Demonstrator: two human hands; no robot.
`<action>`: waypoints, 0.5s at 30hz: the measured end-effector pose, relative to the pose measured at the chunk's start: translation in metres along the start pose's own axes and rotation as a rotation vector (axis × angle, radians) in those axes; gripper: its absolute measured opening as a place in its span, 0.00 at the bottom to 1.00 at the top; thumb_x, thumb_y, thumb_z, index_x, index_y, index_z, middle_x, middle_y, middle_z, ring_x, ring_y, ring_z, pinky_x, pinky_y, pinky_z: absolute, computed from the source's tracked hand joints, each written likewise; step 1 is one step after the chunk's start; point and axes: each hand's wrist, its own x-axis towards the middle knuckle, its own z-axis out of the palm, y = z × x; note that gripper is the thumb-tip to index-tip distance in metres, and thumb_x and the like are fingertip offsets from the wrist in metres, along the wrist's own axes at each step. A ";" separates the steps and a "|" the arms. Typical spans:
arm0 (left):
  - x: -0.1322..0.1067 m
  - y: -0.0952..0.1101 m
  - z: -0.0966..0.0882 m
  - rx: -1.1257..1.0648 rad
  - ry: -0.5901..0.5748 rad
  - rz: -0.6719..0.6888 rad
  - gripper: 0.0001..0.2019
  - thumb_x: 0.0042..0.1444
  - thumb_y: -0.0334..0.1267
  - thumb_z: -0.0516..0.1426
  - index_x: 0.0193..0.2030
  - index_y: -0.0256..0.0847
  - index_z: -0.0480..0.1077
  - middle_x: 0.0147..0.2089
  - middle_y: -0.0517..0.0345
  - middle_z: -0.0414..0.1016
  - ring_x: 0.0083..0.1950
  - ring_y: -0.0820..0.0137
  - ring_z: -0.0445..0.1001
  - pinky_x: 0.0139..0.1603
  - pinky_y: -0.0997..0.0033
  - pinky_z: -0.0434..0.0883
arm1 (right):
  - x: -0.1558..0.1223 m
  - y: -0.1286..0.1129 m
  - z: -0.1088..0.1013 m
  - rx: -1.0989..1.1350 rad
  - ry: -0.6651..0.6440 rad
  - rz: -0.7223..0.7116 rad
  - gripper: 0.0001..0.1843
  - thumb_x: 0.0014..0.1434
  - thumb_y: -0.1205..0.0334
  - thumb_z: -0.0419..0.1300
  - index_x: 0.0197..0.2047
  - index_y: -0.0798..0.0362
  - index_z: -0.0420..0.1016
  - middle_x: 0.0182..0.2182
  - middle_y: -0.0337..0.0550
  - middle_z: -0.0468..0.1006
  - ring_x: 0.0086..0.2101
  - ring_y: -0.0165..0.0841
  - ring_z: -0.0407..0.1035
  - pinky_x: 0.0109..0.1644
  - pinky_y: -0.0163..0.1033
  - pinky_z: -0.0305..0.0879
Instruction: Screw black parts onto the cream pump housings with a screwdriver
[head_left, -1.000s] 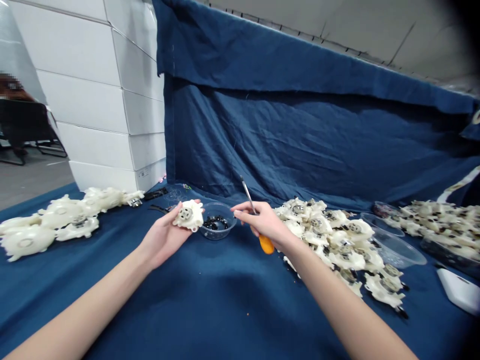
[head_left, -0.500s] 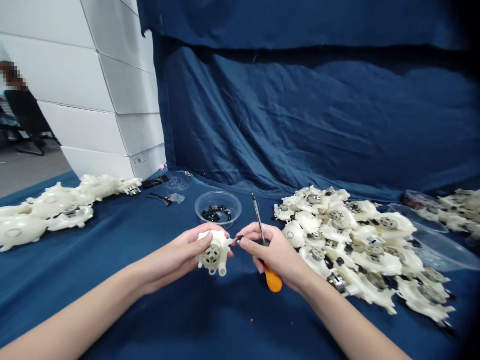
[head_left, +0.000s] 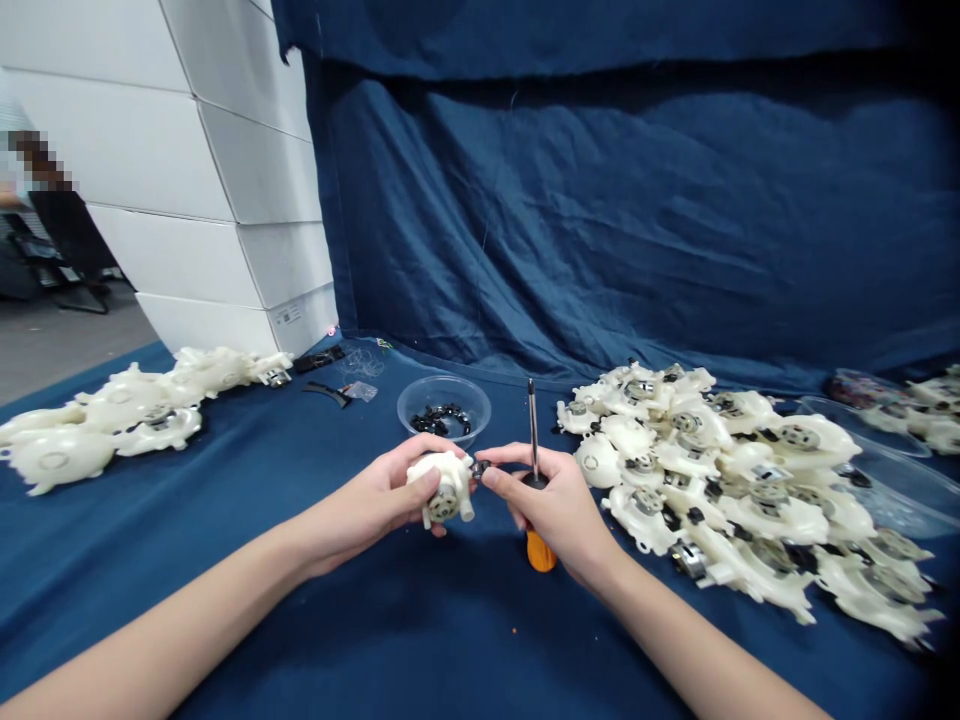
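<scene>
My left hand (head_left: 390, 495) is closed round a cream plastic housing with a round metal motor face (head_left: 444, 487), held just above the blue cloth. My right hand (head_left: 551, 500) grips a screwdriver (head_left: 534, 470) with an orange handle and its shaft pointing up. Its thumb and forefinger pinch a small dark part (head_left: 480, 467) against the housing's right side. A clear plastic bowl (head_left: 444, 399) with several small black parts stands just beyond both hands.
A large heap of cream housings (head_left: 720, 480) lies to the right, and a smaller row (head_left: 120, 425) to the left. White boxes (head_left: 187, 180) are stacked at the back left. Blue cloth (head_left: 600, 230) hangs behind. Clear trays (head_left: 877, 470) sit at far right. A person is at far left.
My left hand drew the housing back from beside the bowl towards me and turned it. My right hand came in with the screwdriver and now pinches a small dark part at the housing.
</scene>
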 end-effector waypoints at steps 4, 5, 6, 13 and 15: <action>0.002 -0.002 0.001 0.019 -0.036 0.029 0.17 0.64 0.49 0.61 0.56 0.46 0.68 0.46 0.55 0.75 0.43 0.71 0.73 0.45 0.69 0.75 | 0.001 0.002 0.001 -0.012 0.007 -0.050 0.16 0.58 0.51 0.71 0.45 0.51 0.85 0.19 0.35 0.74 0.17 0.25 0.61 0.22 0.31 0.57; 0.003 -0.003 0.002 0.016 -0.037 0.030 0.17 0.65 0.48 0.61 0.56 0.46 0.68 0.46 0.55 0.74 0.43 0.71 0.73 0.45 0.69 0.75 | 0.001 0.003 0.001 -0.014 0.006 -0.066 0.16 0.58 0.51 0.71 0.44 0.52 0.86 0.21 0.37 0.75 0.17 0.25 0.62 0.22 0.32 0.57; 0.003 -0.004 0.002 0.015 -0.037 0.030 0.17 0.65 0.48 0.60 0.56 0.46 0.68 0.46 0.56 0.74 0.43 0.72 0.73 0.45 0.70 0.75 | 0.001 0.004 0.001 -0.016 0.004 -0.086 0.15 0.58 0.52 0.71 0.44 0.52 0.86 0.24 0.38 0.77 0.17 0.24 0.62 0.22 0.32 0.58; 0.001 -0.005 -0.001 0.033 -0.057 0.012 0.20 0.65 0.46 0.62 0.60 0.47 0.64 0.49 0.58 0.74 0.45 0.74 0.72 0.47 0.74 0.70 | -0.005 0.005 0.003 -0.079 0.028 -0.160 0.13 0.61 0.54 0.69 0.45 0.52 0.85 0.28 0.38 0.80 0.18 0.24 0.65 0.24 0.32 0.63; 0.002 -0.005 -0.001 0.031 -0.059 0.004 0.23 0.63 0.44 0.64 0.62 0.47 0.64 0.52 0.57 0.74 0.48 0.74 0.72 0.48 0.76 0.69 | -0.006 0.005 0.004 -0.101 0.025 -0.183 0.12 0.62 0.54 0.68 0.45 0.51 0.85 0.29 0.38 0.80 0.19 0.24 0.65 0.25 0.32 0.63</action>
